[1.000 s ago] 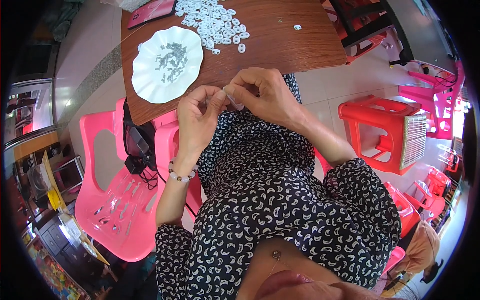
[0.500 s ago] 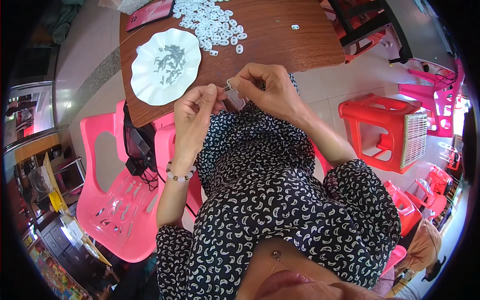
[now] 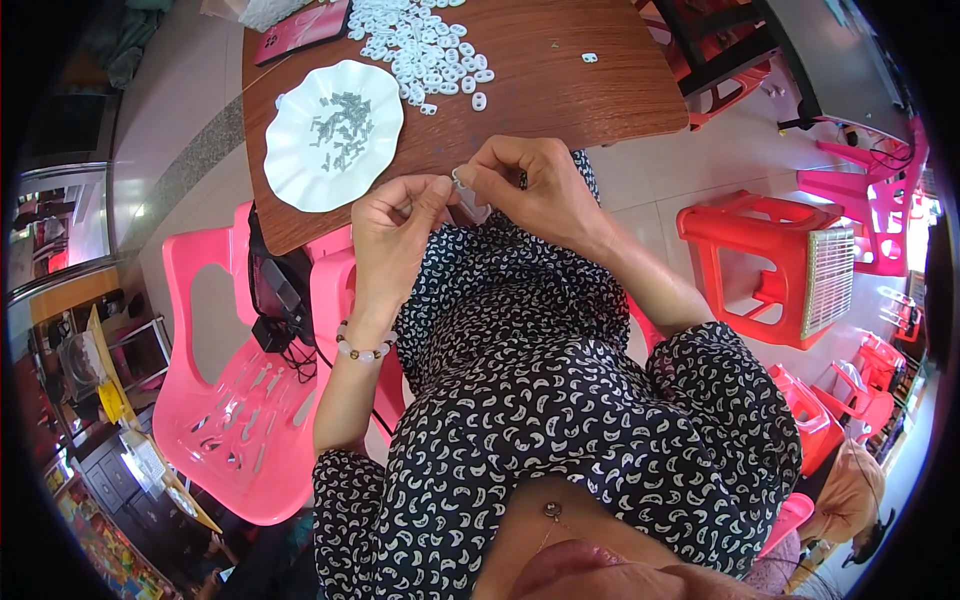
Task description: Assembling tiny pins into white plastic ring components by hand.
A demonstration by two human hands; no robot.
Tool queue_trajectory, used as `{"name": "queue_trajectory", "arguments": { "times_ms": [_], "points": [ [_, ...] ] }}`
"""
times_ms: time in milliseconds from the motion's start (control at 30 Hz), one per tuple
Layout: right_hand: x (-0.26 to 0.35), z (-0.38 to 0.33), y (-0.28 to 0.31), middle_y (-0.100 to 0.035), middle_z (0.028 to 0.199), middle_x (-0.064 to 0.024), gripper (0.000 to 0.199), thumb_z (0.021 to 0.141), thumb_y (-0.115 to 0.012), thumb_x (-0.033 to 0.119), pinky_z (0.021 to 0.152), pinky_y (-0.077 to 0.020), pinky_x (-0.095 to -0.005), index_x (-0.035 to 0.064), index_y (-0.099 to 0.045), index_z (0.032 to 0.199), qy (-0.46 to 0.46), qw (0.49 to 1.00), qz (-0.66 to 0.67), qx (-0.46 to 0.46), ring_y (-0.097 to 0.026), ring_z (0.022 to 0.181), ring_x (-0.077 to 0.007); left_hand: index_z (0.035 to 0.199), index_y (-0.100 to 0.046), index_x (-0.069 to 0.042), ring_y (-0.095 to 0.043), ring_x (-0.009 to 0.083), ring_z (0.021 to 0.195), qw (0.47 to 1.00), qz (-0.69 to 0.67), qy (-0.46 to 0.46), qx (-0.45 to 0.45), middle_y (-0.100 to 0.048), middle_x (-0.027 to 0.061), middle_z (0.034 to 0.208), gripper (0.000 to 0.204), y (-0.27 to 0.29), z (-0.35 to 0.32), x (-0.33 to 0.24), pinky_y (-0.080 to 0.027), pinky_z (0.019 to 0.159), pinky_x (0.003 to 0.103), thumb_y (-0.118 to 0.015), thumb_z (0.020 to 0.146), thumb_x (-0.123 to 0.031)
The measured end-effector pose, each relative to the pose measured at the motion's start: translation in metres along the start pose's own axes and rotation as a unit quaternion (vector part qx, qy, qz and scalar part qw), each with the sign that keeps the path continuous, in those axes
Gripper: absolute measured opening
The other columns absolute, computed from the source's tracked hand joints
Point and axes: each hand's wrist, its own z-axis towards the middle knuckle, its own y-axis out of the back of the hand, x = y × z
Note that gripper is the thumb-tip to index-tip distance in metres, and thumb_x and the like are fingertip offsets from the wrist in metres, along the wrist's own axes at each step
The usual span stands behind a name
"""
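While your left hand (image 3: 395,225) and right hand (image 3: 530,190) pinch a small white piece (image 3: 462,180) together at the table's (image 3: 560,90) near edge, assembly looks underway, needing steady alignment next.

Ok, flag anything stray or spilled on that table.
One small white piece lies alone on the brown table, apart from the heap of white pieces. The grey bits stay inside the white plate. Nothing looks spilled or damaged.

black dress (image 3: 560,420), white crescent print | bead bracelet (image 3: 362,350) (left wrist)
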Motion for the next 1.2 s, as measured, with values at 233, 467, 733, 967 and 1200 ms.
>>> {"name": "queue_trajectory", "arguments": {
  "times_ms": [233,467,733,967,1200],
  "points": [
    [-0.005,-0.001,0.005,-0.061,0.064,-0.0003,0.019,0.089,-0.064,0.017,0.049,-0.0375,-0.0216,-0.001,-0.066,0.083,-0.036,0.999,0.013,0.018,-0.049,0.057,-0.0026,0.095,-0.067,0.002,-0.053,0.0028,0.062,1.0,-0.013,-0.002,0.015,-0.068,0.0017,0.078,0.015,-0.002,0.002,0.003,-0.043,0.056,0.017,-0.064,0.091,-0.012],
    [-0.02,0.009,0.03,-0.062,0.068,0.0008,0.022,0.089,-0.065,0.019,0.054,-0.0415,-0.0212,-0.002,-0.066,0.085,-0.017,0.997,0.053,-0.06,-0.052,0.063,-0.0024,0.099,-0.066,0.001,-0.053,0.0034,0.064,0.997,0.058,-0.054,0.005,-0.065,0.0011,0.08,0.014,-0.005,0.029,-0.001,-0.043,0.057,0.018,-0.059,0.091,-0.008],
    [-0.034,0.021,0.053,-0.064,0.071,0.0008,0.024,0.089,-0.064,0.022,0.059,-0.0399,-0.0202,-0.001,-0.067,0.082,-0.015,0.989,0.058,-0.137,-0.053,0.067,-0.0035,0.09,-0.065,-0.002,-0.062,0.0314,0.075,0.883,0.411,-0.223,-0.03,-0.064,0.0165,0.08,0.018,-0.035,0.085,0.004,-0.049,0.068,0.042,-0.066,0.082,-0.018],
    [-0.043,0.02,0.054,-0.064,0.077,0.0003,0.024,0.09,-0.061,0.021,0.065,-0.0431,-0.0208,-0.0013,-0.068,0.094,-0.052,0.989,0.013,-0.141,-0.056,0.074,-0.0061,0.086,-0.066,0.002,-0.062,0.0368,0.085,0.834,0.514,-0.2,-0.014,-0.065,0.0208,0.087,0.029,-0.049,0.104,0.015,-0.05,0.071,0.046,-0.068,0.079,-0.026],
    [-0.05,0.032,0.035,-0.057,0.069,0.0044,0.018,0.091,-0.062,0.021,0.053,-0.033,-0.0156,0.0047,-0.07,0.092,-0.073,0.991,0.058,-0.101,-0.045,0.058,-0.0011,0.076,-0.068,0.0,-0.065,0.0349,0.083,0.788,0.558,-0.247,-0.078,-0.065,0.0228,0.081,0.013,-0.062,0.116,0.038,-0.054,0.073,0.042,-0.065,0.069,-0.011]
  ]
}}
